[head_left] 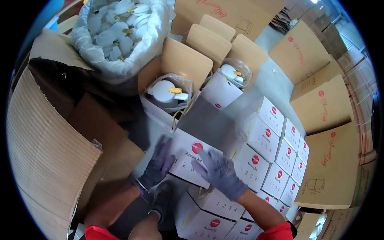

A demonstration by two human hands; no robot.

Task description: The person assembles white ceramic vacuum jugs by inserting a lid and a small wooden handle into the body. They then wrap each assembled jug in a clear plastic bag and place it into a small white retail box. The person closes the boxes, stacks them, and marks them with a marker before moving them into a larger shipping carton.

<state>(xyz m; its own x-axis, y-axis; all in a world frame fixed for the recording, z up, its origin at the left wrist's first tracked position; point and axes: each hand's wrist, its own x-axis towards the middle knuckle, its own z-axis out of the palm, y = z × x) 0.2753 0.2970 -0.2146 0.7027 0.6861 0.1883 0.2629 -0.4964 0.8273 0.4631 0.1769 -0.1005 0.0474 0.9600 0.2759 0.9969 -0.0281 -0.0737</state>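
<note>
A closed white jug carton [185, 162] with a red round mark on its top sits between my hands. My left hand [157, 163], in a grey work glove, is at the carton's left edge with its fingers stretched out. Over the right part of the top lies my gloved right hand [219, 170], its fingers spread and partly covering the print. Just beyond the carton stands an open carton [158, 113] with a white jug [164, 91] in a clear plastic bag. The jug has a gold lever. Farther right, a second open carton [220, 91] holds another bagged white jug [231, 72].
Stacked closed white cartons [250, 162] stand at my right and near front. A lined sack [122, 68] full of white lids is at the far left. A large open brown box [52, 148] takes up the left side. Tall brown cartons [330, 172] line the right.
</note>
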